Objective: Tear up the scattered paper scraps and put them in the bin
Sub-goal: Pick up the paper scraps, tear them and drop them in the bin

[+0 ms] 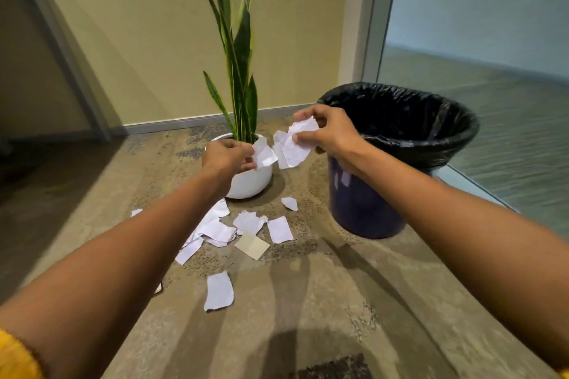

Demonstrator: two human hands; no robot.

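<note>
Both arms reach out over the carpet. My left hand [229, 157] pinches a small white paper piece [264, 153]. My right hand [329, 129] grips a larger crumpled white paper piece [292, 148], a narrow gap apart from the small one. Both pieces hang just left of the bin [366, 209], a dark blue bucket lined with a black bag [431, 144]. Several white paper scraps [249, 221] lie scattered on the floor below my hands, with a beige scrap [252, 245] among them and a single white scrap [219, 291] nearer to me.
A snake plant [240, 71] in a white round pot [252, 181] stands behind my left hand, against the yellow wall. A glass partition [477, 40] runs along the right, close behind the bin. Patterned carpet [323, 301] covers the floor.
</note>
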